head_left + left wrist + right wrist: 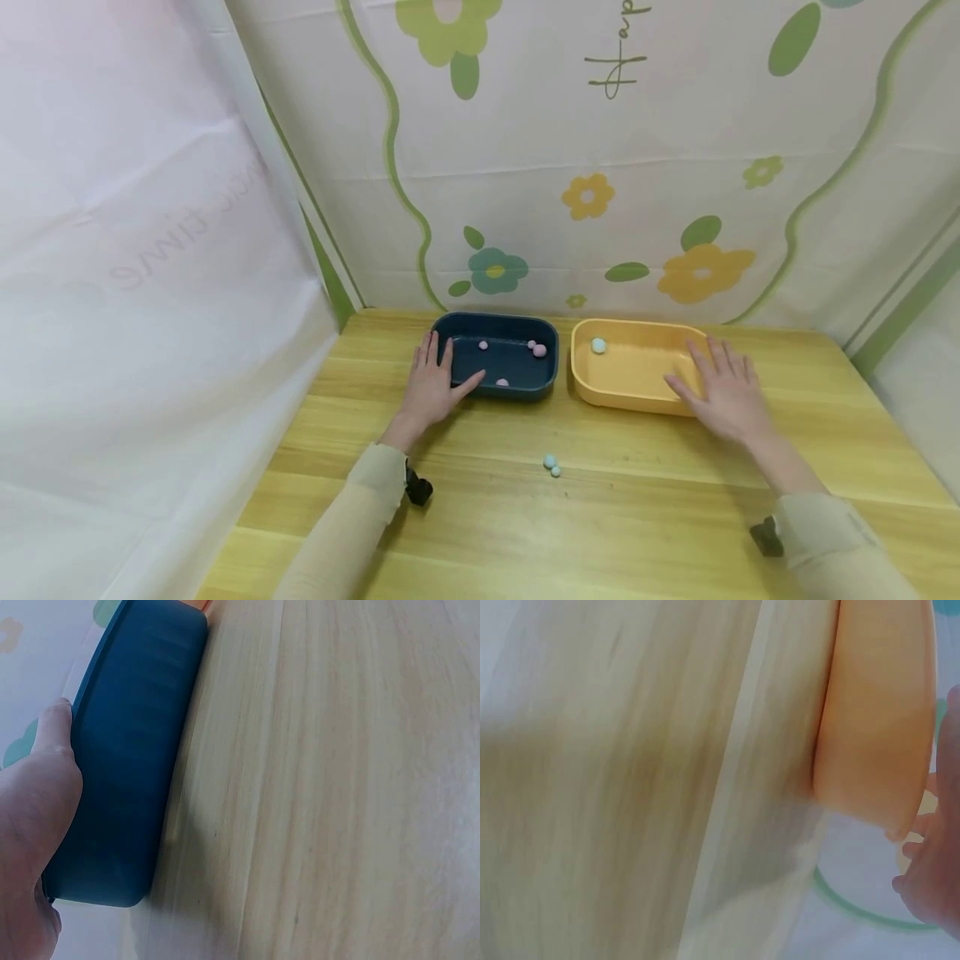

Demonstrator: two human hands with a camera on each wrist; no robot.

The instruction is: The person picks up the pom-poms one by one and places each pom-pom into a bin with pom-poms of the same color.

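Note:
In the head view my left hand (432, 387) rests on the left end of a dark blue tray (517, 392), fingers spread and fairly straight. The left wrist view shows its thumb (56, 727) at the tray's rim. Several small pink balls (539, 351) lie inside that tray. My right hand (731, 398) spreads its fingers over the right end of a yellow tray (637, 400). One pale blue ball (598, 345) sits near that tray's left end. Two more pale blue balls (550, 461) lie close together on the table, in front of the trays.
Both trays stand side by side, a narrow gap between them, near the back edge of the wooden table (480, 517). A white curtain with printed flowers (645, 125) hangs behind, and another white sheet (150, 333) at the left. Each wrist wears a small black device (418, 488).

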